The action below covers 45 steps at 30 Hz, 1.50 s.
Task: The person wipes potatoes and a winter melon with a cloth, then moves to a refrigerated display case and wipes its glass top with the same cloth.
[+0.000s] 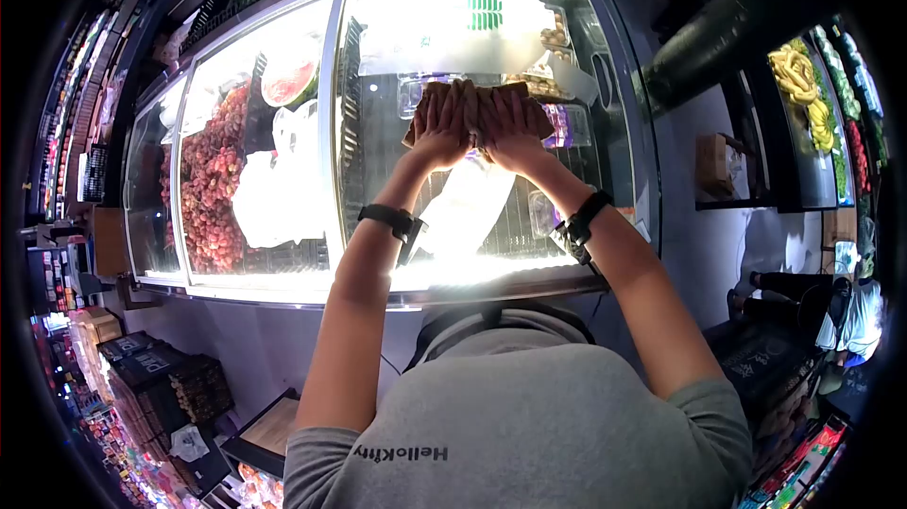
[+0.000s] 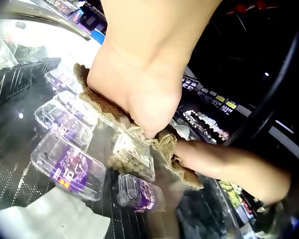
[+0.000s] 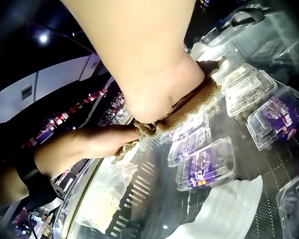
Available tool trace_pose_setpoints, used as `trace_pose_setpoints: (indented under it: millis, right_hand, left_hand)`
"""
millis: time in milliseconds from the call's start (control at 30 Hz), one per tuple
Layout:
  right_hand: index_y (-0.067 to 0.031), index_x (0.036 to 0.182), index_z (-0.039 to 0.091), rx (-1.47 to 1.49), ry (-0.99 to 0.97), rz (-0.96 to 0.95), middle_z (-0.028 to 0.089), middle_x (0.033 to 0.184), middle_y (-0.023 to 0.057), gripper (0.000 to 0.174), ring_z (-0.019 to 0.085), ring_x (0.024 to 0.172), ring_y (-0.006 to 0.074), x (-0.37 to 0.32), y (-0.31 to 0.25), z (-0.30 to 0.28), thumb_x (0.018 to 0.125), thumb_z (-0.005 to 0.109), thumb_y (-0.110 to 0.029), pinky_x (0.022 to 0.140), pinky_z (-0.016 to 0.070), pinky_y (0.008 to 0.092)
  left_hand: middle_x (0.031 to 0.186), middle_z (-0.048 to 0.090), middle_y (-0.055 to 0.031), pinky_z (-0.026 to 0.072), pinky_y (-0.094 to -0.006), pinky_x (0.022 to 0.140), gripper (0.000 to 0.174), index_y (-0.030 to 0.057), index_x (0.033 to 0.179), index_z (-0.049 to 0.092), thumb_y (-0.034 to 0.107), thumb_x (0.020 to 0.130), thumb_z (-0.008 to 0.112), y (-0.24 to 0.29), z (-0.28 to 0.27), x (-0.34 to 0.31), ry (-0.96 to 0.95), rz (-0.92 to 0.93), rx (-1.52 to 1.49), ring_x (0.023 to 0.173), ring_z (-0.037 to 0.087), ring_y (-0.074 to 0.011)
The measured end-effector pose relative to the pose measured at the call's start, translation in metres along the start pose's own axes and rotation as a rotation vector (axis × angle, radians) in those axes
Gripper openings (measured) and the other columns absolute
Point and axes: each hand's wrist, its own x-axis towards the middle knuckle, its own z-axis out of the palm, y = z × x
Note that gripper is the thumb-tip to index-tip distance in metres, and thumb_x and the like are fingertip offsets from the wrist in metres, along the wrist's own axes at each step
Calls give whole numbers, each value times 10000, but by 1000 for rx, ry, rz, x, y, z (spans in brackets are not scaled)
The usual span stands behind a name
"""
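A brown cloth (image 1: 540,120) lies bunched on the glass top (image 1: 387,131) of a lit display case. My left hand (image 1: 440,134) rests on its left half, fingers spread and pointing away from me. On the right half my right hand (image 1: 510,136) lies the same way, close beside the left. In the left wrist view the cloth (image 2: 107,107) shows under the heel of the hand, fingers hidden. Beneath the glass are clear plastic boxes with purple labels (image 2: 70,167) and a white sheet (image 1: 472,202). The right wrist view shows the cloth's rough edge (image 3: 189,107) along the glass.
Red grapes (image 1: 213,183), white bags (image 1: 279,197) and a cut watermelon (image 1: 291,84) sit under the left panes. A metal frame bar (image 1: 333,131) divides the top. Right of the case stand a dark pillar (image 1: 737,32) and bananas (image 1: 798,79). A person (image 1: 850,320) is at far right.
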Motion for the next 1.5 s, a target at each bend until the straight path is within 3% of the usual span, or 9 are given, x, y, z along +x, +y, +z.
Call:
trace_pose_setpoints:
  millis: [300,533,633,733,1033,1167,1233,1333,1500]
  right_hand:
    - [-181,1399,84,72,-85,65,23,1457,87,606,-38,1328,347,86,14,-31,880,283,-423,1046,-18,514]
    - [-226,1399,12,94,-243,13,-89,1455,77,612,-114,1311,378,142,34,-49,878,254,-436,1034,-57,521]
    - [-251,1398,18,56,-212,81,-66,1459,59,609,-89,1325,339,158,36,-48,875,257,-451,1049,-82,475]
    - [-254,1397,7,123,-195,92,-73,1458,63,611,-97,1323,344,171,39,-50,874,249,-456,1046,-76,486]
    - [-290,1393,9,128,-210,130,-73,1459,55,594,-86,1323,351,204,44,-51,871,235,-463,1040,-73,509]
    - [-319,1389,28,130,-203,156,-76,1460,45,568,-81,1326,345,224,47,-57,873,234,-433,1047,-55,502]
    - [-331,1387,28,129,-199,159,-50,1462,51,562,-62,1331,332,234,50,-58,875,225,-451,1051,-53,492]
    - [-340,1385,25,190,-219,179,-24,1462,62,559,-32,1337,312,251,53,-59,876,214,-474,1053,-46,479]
    - [-314,1390,83,223,-236,115,-24,1463,57,610,-5,1344,269,278,58,-50,852,260,-539,1053,-49,482]
  left_hand:
    - [1445,-148,-65,-20,-521,1042,719,197,1384,-104,503,867,291,-8,-44,65,-16,-51,-125,1320,-154,-291]
    - [1456,-111,-43,-76,-449,1054,667,201,1383,-110,460,880,243,-24,-44,109,66,-134,-93,1333,-120,-250]
    - [1455,-111,-50,-75,-450,1054,646,205,1384,-104,442,885,230,-26,-57,121,65,-159,-104,1330,-129,-273]
    - [1455,-108,-64,-90,-482,1041,621,205,1391,-69,410,885,226,-27,-63,134,-54,-231,-92,1326,-138,-289]
    - [1457,-90,-70,-86,-545,1021,612,204,1395,-38,347,871,242,-34,-77,159,-41,-232,-64,1315,-137,-345]
    - [1462,-56,-53,-65,-548,1023,629,204,1400,-5,394,861,257,-47,-71,185,33,-280,-36,1326,-109,-327]
    - [1463,-40,-54,-56,-549,1025,642,203,1400,1,419,857,266,-86,-34,227,179,-174,-21,1328,-103,-322]
    - [1464,-34,-48,-45,-537,1032,656,215,1401,23,455,852,289,-52,-83,206,79,-293,-99,1330,-96,-317]
    - [1462,-19,-71,-11,-531,1035,621,247,1397,55,482,869,279,-57,-85,214,81,-326,-110,1328,-91,-326]
